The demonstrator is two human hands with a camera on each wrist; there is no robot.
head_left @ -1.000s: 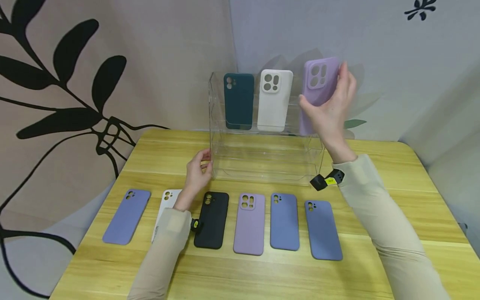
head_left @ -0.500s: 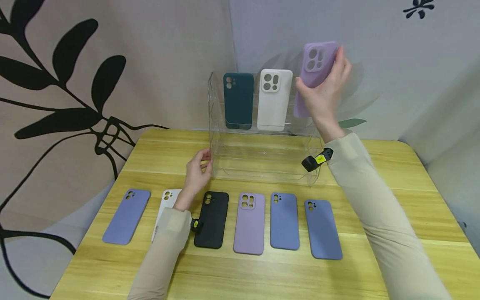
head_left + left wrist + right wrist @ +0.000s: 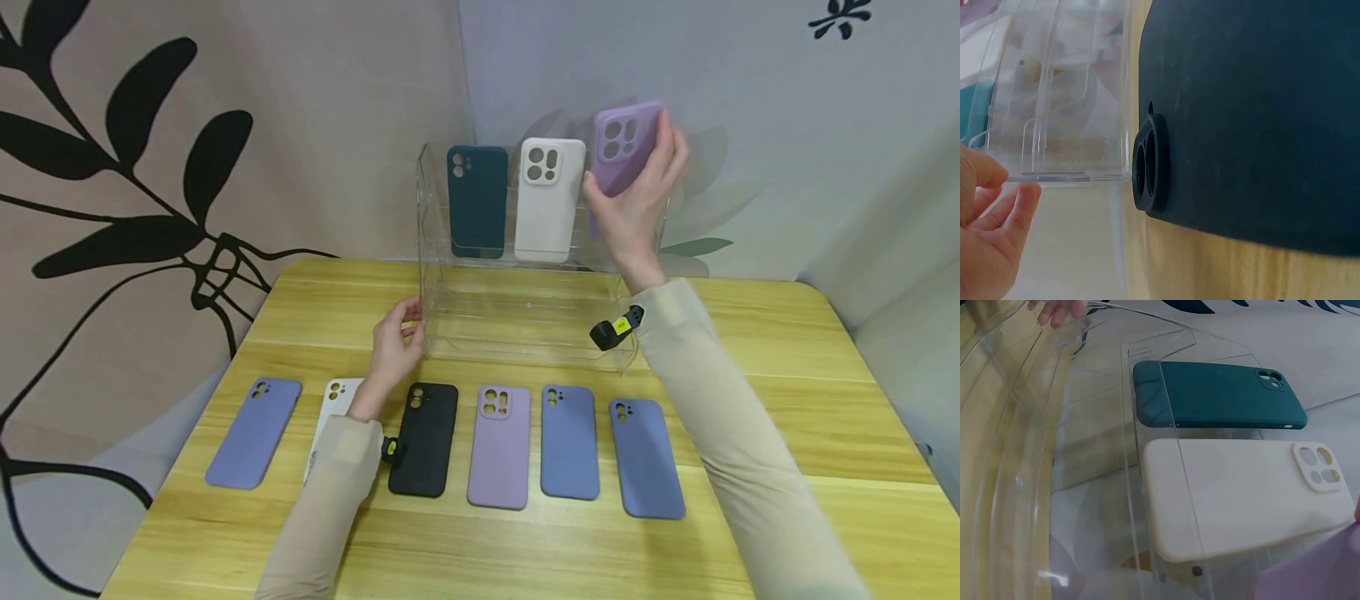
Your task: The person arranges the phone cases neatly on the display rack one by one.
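In the head view my right hand [image 3: 637, 196] grips a light purple phone case [image 3: 618, 154] by its sides, over the right end of the clear display rack [image 3: 525, 350]. A corner of that case shows at the lower right of the right wrist view. Beside it on the rack's top tier lean a white phone case [image 3: 1247, 494] and a dark teal phone case [image 3: 1216, 395]. My left hand [image 3: 397, 342] pinches the rack's left side panel between thumb and fingers, as the left wrist view also shows. A black phone case [image 3: 1254, 112] lies close by that hand.
On the wooden table [image 3: 480, 558], before the rack, lies a row of cases: a lavender-blue case [image 3: 253, 433], a white case [image 3: 330, 408] partly under my left arm, a purple case [image 3: 498, 458] and two blue cases [image 3: 570, 450]. A wall stands right behind the rack.
The light purple case in my right hand has first risen and moved left, then come down toward the top tier beside the white case. My left hand stays in place on the rack.
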